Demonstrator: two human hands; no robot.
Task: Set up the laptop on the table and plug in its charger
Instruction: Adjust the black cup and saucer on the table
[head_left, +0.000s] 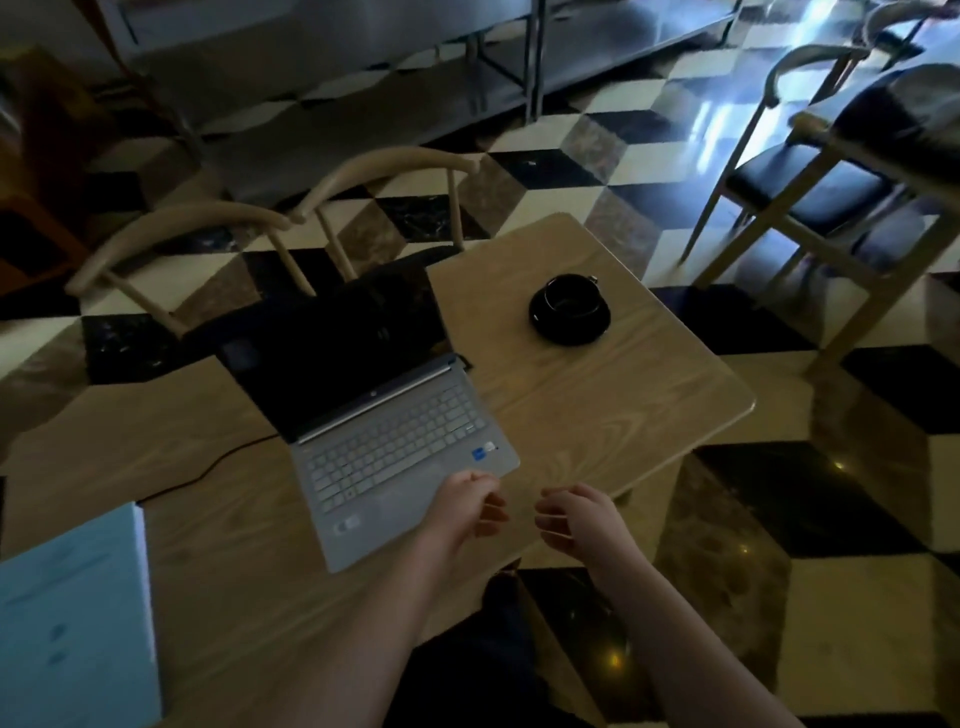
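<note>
Left hand (470, 506): fingers loosely curled, holding nothing, forearm extended forward.
Right hand (569, 517): fingers loosely curled, empty, near the left, not touching.

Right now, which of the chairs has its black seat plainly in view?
The chair on the right, standing alone on the checkered floor. The two chairs behind the laptop show mainly their curved backrests.

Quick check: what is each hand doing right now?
Left hand: open, loosely curled fingers, holding nothing, above the open silver laptop.
Right hand: open, loosely curled, empty.
</note>
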